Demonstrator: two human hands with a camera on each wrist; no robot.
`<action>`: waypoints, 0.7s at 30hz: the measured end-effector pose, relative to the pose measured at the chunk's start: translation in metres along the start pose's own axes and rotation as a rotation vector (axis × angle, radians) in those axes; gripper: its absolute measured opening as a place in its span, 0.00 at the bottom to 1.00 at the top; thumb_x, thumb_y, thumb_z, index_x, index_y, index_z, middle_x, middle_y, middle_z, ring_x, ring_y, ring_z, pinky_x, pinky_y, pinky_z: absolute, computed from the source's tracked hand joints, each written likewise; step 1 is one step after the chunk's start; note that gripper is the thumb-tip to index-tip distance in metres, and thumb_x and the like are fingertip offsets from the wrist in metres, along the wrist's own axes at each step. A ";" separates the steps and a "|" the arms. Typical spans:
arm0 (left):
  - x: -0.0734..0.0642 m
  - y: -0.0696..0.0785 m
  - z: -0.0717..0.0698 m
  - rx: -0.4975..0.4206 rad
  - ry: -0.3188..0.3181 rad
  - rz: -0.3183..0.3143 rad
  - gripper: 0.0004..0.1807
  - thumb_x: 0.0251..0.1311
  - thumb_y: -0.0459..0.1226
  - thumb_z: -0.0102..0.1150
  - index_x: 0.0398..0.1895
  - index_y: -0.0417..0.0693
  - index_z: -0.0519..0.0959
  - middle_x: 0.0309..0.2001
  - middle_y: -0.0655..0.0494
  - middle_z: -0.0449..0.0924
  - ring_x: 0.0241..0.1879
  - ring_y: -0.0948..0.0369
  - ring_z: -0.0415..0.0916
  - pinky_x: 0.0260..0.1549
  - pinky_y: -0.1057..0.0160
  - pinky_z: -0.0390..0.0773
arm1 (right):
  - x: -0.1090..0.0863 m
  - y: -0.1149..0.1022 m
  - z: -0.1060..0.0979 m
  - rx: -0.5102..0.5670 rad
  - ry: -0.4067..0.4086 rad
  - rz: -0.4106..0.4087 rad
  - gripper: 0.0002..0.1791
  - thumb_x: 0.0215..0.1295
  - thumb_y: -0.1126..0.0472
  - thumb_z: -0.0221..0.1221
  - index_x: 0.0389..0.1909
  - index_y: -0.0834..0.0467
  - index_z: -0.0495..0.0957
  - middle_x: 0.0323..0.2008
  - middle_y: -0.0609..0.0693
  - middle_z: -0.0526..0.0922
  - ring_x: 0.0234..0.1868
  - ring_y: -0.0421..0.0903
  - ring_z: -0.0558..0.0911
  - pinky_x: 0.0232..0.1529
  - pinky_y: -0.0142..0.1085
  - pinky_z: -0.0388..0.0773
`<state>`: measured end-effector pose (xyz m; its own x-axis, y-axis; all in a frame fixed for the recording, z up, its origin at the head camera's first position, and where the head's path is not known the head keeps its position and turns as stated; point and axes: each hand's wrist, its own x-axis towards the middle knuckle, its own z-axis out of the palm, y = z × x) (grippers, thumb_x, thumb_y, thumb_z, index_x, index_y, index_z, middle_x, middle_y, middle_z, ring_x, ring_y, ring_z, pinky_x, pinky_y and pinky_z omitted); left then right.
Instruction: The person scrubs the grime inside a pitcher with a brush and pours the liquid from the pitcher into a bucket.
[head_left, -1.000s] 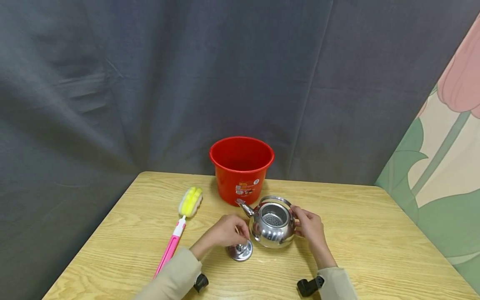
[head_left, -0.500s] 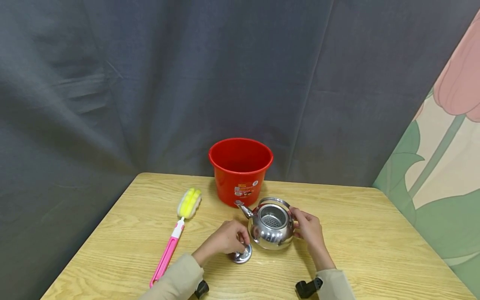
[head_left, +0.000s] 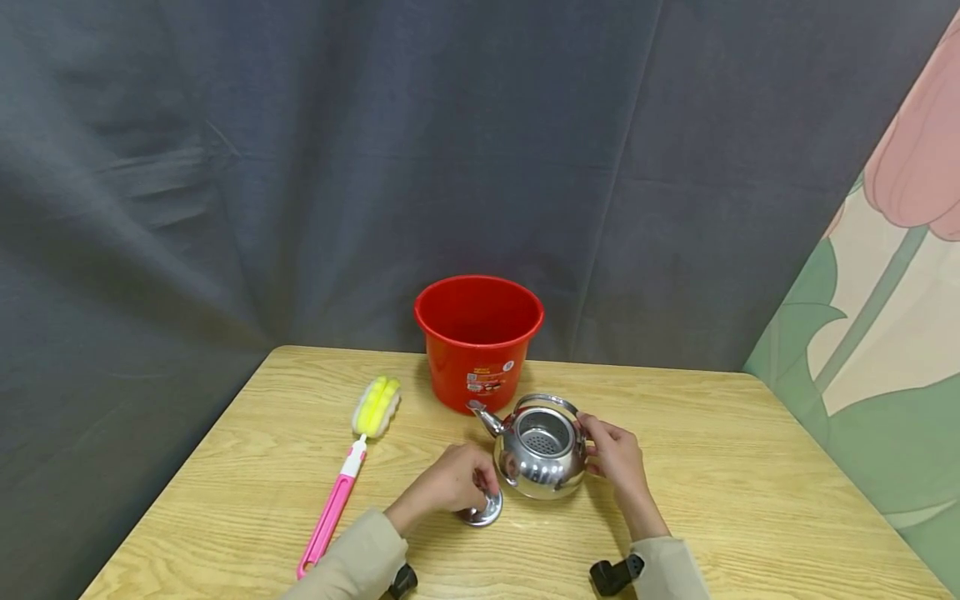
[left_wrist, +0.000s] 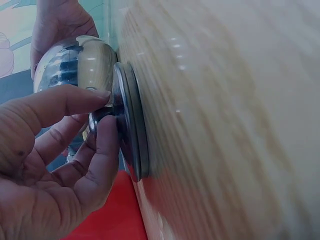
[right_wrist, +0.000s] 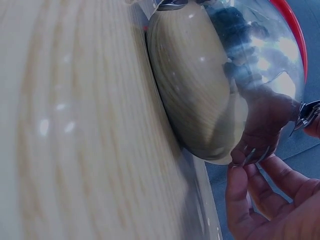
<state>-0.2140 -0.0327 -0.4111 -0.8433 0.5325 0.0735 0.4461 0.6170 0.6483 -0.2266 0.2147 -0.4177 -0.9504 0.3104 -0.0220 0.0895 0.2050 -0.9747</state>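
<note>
A shiny steel kettle lid [head_left: 492, 509] lies flat on the table, knob upward. My left hand [head_left: 459, 483] pinches that knob; in the left wrist view the thumb and a finger [left_wrist: 104, 142] close on it from either side. Just to the right stands a steel kettle [head_left: 536, 479], upright and uncovered, with a perforated strainer inside and its spout toward the left. At the kettle's right side my right hand [head_left: 618, 458] grips the base of the raised handle [head_left: 551, 400]. In the right wrist view, its lower fingers [right_wrist: 237, 185] touch the round steel body [right_wrist: 195, 90].
Behind the kettle stands a red bucket [head_left: 480, 367], close to the spout tip. On the left lies a sponge brush with a yellow-and-white head [head_left: 377, 407] and pink handle [head_left: 327, 521]. A dark curtain [head_left: 450, 150] hangs behind the wooden table [head_left: 720, 467].
My left hand has lowered slightly and its fingers have closed lower on the lid's knob. The lid lay tilted or shifted a little under the hand. The right hand and kettle stay put.
</note>
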 end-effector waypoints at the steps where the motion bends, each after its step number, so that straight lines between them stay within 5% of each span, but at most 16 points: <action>1: 0.000 0.000 0.000 0.001 -0.002 -0.006 0.12 0.30 0.23 0.66 0.18 0.50 0.81 0.21 0.65 0.74 0.26 0.68 0.67 0.28 0.69 0.68 | 0.000 0.000 0.000 0.004 0.000 0.001 0.28 0.61 0.42 0.57 0.43 0.65 0.80 0.37 0.52 0.81 0.28 0.42 0.78 0.25 0.34 0.78; 21: 0.002 0.004 0.004 0.026 0.007 -0.015 0.10 0.32 0.26 0.66 0.13 0.53 0.81 0.17 0.68 0.72 0.25 0.69 0.65 0.25 0.70 0.66 | -0.002 -0.002 0.000 0.015 0.001 0.008 0.28 0.60 0.42 0.57 0.42 0.64 0.81 0.36 0.51 0.81 0.27 0.41 0.78 0.25 0.33 0.78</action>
<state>-0.2127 -0.0270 -0.4111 -0.8519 0.5191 0.0691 0.4408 0.6396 0.6298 -0.2252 0.2139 -0.4153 -0.9493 0.3131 -0.0299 0.0929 0.1884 -0.9777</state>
